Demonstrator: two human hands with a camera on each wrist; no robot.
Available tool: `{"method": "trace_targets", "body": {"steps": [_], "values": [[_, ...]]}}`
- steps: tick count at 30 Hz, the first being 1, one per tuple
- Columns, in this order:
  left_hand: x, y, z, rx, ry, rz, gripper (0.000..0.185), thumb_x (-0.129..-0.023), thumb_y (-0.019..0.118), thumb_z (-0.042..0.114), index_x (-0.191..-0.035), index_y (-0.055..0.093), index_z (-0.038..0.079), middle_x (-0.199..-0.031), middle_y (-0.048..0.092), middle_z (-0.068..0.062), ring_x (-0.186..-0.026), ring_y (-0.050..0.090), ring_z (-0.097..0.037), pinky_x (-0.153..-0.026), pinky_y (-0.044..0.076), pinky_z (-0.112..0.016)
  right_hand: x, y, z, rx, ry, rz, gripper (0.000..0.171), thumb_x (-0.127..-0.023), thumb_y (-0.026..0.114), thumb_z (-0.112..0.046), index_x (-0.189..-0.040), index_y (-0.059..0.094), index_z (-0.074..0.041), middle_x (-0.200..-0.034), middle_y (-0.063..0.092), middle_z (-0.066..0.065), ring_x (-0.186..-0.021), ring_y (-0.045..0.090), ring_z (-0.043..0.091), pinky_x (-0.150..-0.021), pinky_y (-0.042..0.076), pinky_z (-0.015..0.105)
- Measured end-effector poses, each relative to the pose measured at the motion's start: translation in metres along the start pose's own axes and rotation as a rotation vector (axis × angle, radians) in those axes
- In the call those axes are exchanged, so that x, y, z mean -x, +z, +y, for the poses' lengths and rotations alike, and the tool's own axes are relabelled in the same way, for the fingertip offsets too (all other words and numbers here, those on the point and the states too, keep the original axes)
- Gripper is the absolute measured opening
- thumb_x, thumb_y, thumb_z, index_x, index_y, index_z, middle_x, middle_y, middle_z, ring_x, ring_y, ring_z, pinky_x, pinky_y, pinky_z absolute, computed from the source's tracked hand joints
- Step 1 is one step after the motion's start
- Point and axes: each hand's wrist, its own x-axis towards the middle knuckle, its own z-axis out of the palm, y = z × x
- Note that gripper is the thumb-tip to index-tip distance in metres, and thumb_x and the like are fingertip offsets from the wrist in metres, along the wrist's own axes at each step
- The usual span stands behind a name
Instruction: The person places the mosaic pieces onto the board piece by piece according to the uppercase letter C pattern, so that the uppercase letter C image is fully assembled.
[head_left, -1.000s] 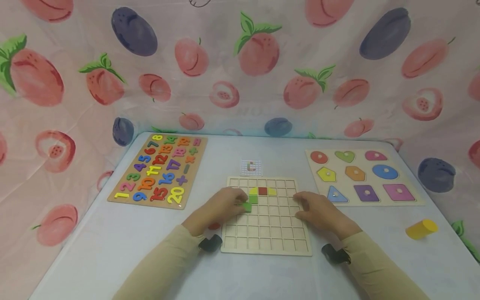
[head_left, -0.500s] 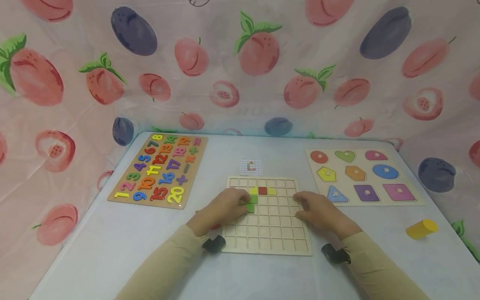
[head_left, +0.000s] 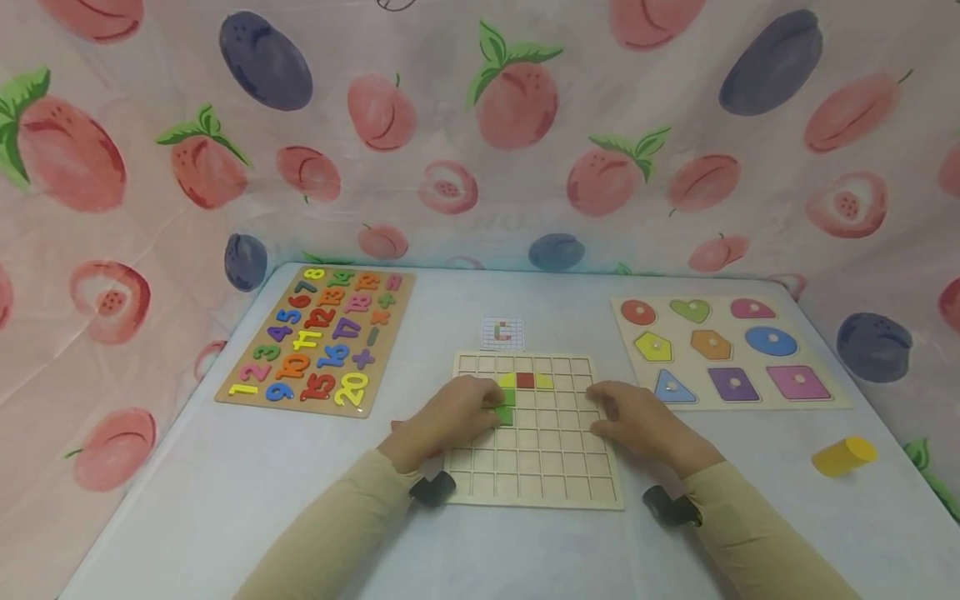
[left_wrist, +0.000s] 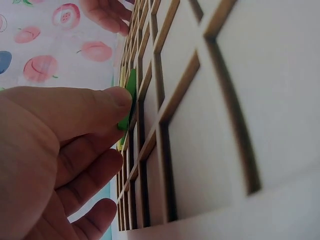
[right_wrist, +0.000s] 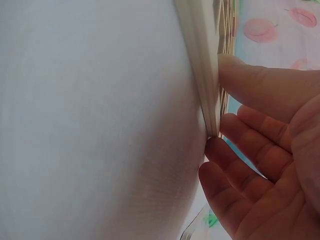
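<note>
On the grid board (head_left: 534,433), at the middle of the surface (head_left: 525,550), the left hand (head_left: 450,417) is pressing a green tile (head_left: 505,414) down into a cell. Over the last second that tile has been moving rightward and slightly up: 1 s ago it was sitting loose beside the fingers, lower and to the left, and now it is lying directly under the other green tile (head_left: 507,397), touching it, so the 2 greens are forming a short column below the yellow, red, yellow row (head_left: 525,382). In the left wrist view the thumb (left_wrist: 100,107) is bearing on the tile's edge (left_wrist: 130,97) with the fingers curled beneath, so the grip is pinching narrowly on the tile rather than spreading wide. I am judging that the tile is now seating in its cell, or nearly so; whether it is lying fully flush I cannot tell. Meanwhile the right hand (head_left: 637,421) is staying where it was, resting on the board's right edge with relaxed fingers, holding nothing and bracing the frame (right_wrist: 202,70), as the right wrist view shows. Behind the board a small pattern card (head_left: 502,333) is lying flat; judging by it, more cells are waiting to be filled.
</note>
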Motion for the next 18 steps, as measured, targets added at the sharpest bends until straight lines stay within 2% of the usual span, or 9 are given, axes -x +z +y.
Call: {"method": "trace_targets", "body": {"steps": [7, 18], "values": [[-0.0007, 0.0009, 0.0034, 0.001, -0.011, -0.003, 0.028, -0.088, 0.074, 0.013, -0.115, 0.072, 0.007, -0.111, 0.07, -0.002, -0.111, 0.061, -0.019, -0.099, 0.048, -0.036, 0.0002, -0.0007, 0.0009, -0.008, -0.005, 0.001, 0.054, -0.088, 0.074, -0.014, -0.136, 0.056, 0.001, -0.14, 0.055, 0.02, -0.134, 0.045, 0.041, -0.109, 0.036, 0.056], [-0.0008, 0.0015, 0.006, -0.004, 0.009, 0.0, 0.029, -0.087, 0.074, 0.01, -0.116, 0.071, 0.006, -0.11, 0.069, -0.003, -0.106, 0.061, -0.018, -0.097, 0.049, -0.035, 0.0004, -0.0016, 0.0014, 0.001, -0.013, 0.004, 0.053, -0.088, 0.074, -0.015, -0.136, 0.056, 0.0, -0.141, 0.054, 0.019, -0.135, 0.044, 0.041, -0.11, 0.035, 0.056]]}}
